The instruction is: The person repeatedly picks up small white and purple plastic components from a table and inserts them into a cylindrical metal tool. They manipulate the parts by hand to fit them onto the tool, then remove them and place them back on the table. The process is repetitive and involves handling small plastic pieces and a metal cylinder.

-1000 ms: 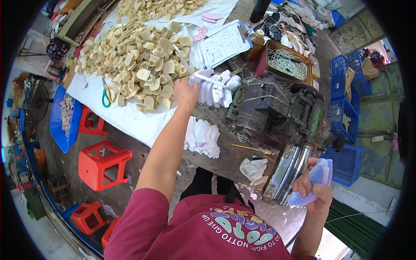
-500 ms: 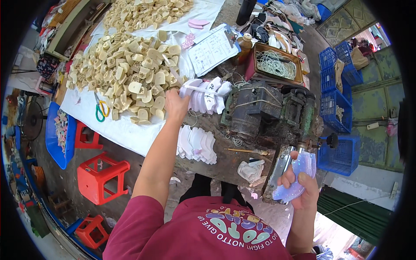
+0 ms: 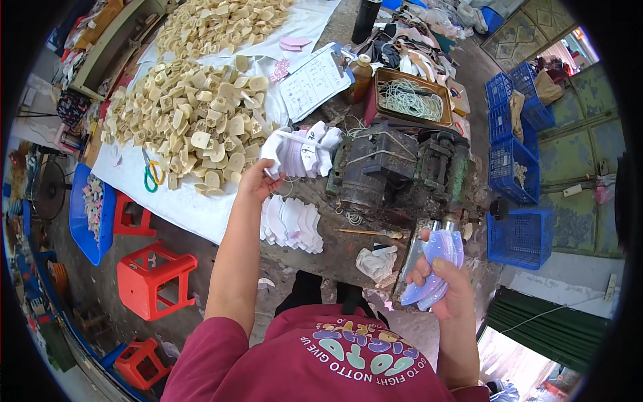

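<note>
My left hand [image 3: 256, 182] is closed at the near left end of a tied bundle of white curved pieces [image 3: 298, 153], its fingers on the end piece. A pale strip runs round the bundle, and handwritten marks show on one piece. My right hand [image 3: 447, 281] grips a small stack of shiny lilac curved pieces [image 3: 445, 249], fingers on one side and thumb on the other. It is beside the metal shaft end of a grimy machine [image 3: 378, 167]. Closer to me, a second row of white curved pieces [image 3: 293, 224] stands on the bench.
A big heap of beige moulded pieces [image 3: 194, 120] covers a white cloth at left, with scissors [image 3: 153, 175] beside it. Behind the bundle are a clipboard [image 3: 318, 80], a bottle [image 3: 360, 72] and a tin of string [image 3: 415, 119]. Red stools [image 3: 151, 278] and blue crates [image 3: 521, 238] stand around.
My left hand has shifted slightly down along the bundle's left end, and the end piece there leans out more. My right hand keeps the lilac pieces. The whole view has shifted slightly.
</note>
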### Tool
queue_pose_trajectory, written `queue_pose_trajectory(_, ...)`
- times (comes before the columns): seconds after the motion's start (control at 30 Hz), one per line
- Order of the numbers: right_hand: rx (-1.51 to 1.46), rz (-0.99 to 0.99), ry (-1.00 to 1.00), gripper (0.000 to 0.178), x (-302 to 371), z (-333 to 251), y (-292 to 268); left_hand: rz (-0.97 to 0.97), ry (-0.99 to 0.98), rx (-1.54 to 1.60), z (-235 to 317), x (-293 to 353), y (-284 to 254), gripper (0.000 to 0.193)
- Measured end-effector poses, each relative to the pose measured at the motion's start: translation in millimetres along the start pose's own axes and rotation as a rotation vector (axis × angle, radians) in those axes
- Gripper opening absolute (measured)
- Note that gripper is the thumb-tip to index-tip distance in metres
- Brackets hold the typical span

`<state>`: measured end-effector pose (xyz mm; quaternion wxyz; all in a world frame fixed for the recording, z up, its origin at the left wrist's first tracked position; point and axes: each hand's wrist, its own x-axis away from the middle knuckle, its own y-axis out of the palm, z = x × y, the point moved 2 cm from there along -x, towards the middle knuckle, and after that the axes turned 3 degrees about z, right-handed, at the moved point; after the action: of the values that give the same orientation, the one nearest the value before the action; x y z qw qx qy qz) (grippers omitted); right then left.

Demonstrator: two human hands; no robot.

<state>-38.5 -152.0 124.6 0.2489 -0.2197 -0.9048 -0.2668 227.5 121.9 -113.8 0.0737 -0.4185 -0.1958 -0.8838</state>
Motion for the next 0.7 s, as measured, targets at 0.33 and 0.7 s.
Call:
queue_pose_trajectory(0.33, 0.022, -0.063, 0.034, 0.063, -6, 7, 18, -0.119, 0.032, 0.018, 26, -6, -17, 0.027)
queue_pose_trajectory(0.7, 0.082, -0.082, 0.063, 0.062, -16, 13, 33, 0.158, 0.598, -0.469, 4, -25, -22, 0.032)
